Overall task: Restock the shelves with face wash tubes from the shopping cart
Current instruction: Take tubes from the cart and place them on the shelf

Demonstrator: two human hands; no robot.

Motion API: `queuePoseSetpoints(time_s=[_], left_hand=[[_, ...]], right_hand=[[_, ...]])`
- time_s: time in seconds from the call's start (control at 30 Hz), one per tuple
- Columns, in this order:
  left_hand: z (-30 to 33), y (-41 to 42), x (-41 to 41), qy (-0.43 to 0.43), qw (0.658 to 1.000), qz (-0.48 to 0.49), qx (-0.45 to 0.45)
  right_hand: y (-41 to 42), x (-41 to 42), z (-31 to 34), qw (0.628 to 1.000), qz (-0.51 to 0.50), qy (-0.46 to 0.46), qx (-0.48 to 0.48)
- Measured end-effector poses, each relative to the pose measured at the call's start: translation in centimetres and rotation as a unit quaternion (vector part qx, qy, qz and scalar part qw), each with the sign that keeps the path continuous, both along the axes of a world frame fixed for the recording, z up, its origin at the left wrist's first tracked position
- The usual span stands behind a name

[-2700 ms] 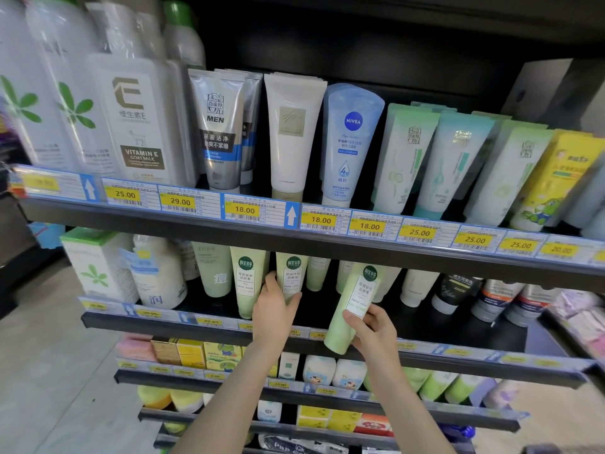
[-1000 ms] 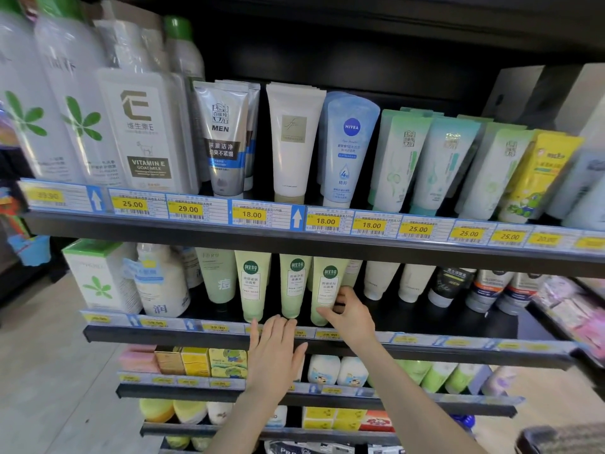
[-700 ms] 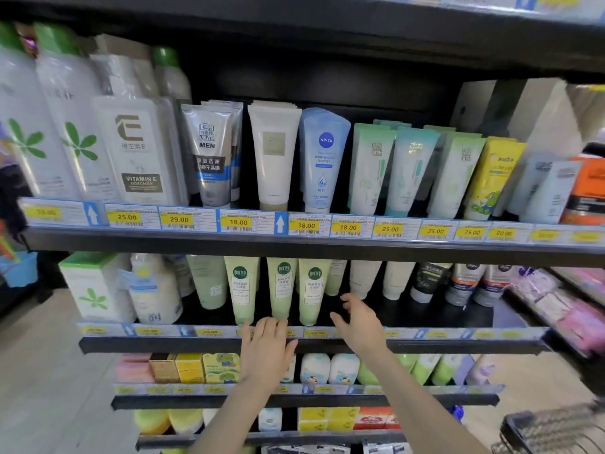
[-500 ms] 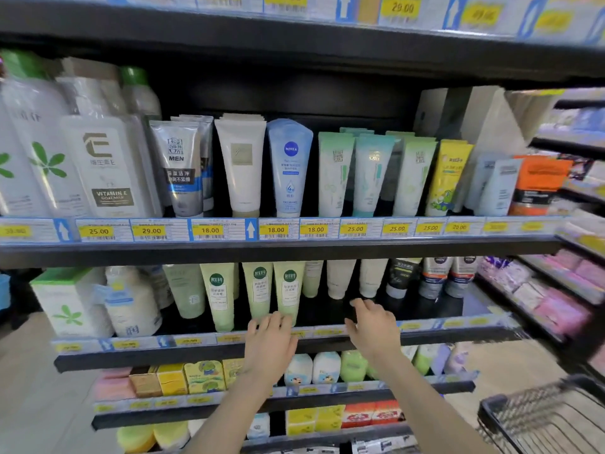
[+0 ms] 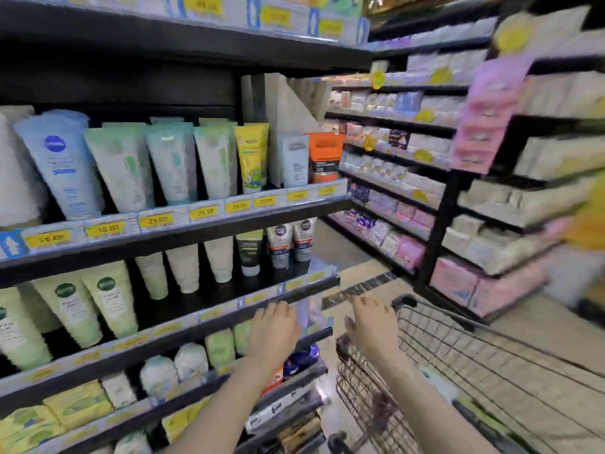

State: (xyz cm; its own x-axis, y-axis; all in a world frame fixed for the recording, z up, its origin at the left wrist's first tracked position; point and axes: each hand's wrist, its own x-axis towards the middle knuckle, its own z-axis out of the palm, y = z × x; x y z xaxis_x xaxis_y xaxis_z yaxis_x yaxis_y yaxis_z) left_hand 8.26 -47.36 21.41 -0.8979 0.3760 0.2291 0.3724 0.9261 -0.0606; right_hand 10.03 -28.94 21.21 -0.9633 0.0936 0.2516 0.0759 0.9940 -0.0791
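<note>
Down at the bottom middle of the view, both of our hands are empty and mid-air. Our left hand (image 5: pixel 274 329) has its fingers loosely spread, palm down, hovering just in front of the price rail of the second shelf (image 5: pixel 229 311); whether the fingertips actually touch the rail is hard to call with all the blur. Our right hand (image 5: pixel 371 322) is spread flat too, floating over the near-left corner of the shopping cart (image 5: pixel 474 365). It isn't gripping the rim, and nothing is pinched in either hand.

Our guess is the hands sit like this because we're between tubes, heading for the cart on the right to grab more stock.

The face wash tubes (image 5: pixel 98 301) on the shelf stand cap-down in a row to the far left, pale green with dark round logos, labels facing out so shoppers can read them. To their right come some plain cream tubes (image 5: pixel 185 268), then a dark tube (image 5: pixel 249 253) and two grey ones at the shelf's end. Up a level there's a blue tube (image 5: pixel 62 165), a few mint ones and a yellow kids' tube (image 5: pixel 252 157).

Can't really see any tubes inside the cart; only wire mesh shows, so what's left to stock is hidden.
</note>
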Motion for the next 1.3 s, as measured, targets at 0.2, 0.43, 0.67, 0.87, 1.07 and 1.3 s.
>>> queuePoseSetpoints(time_s=[0.2, 0.43, 0.67, 0.87, 1.07, 1.3], left_hand=[[-1.3, 12.3, 1.1, -0.008, 0.997, -0.079, 0.011], [-3.9, 23.0, 2.1, -0.079, 0.987, -0.141, 0.011], [-9.0, 30.8, -0.8, -0.148, 0.972, -0.182, -0.027], [-15.0, 35.8, -6.4, -0.21, 0.951, -0.211, -0.079], [-21.5, 38.8, -11.3, -0.271, 0.922, -0.248, -0.12], [-31.2, 41.6, -15.0, -0.347, 0.892, -0.24, -0.164]], right_hand=[[11.5, 4.7, -0.9, 0.997, -0.066, -0.031, -0.017], [21.4, 8.5, -4.6, 0.982, -0.162, -0.084, -0.049], [27.5, 8.4, -9.5, 0.96, -0.238, -0.118, -0.091], [31.1, 5.0, -14.8, 0.934, -0.29, -0.155, -0.142], [33.3, 0.4, -21.6, 0.884, -0.344, -0.223, -0.224], [34.9, -4.4, -30.3, 0.824, -0.393, -0.281, -0.294]])
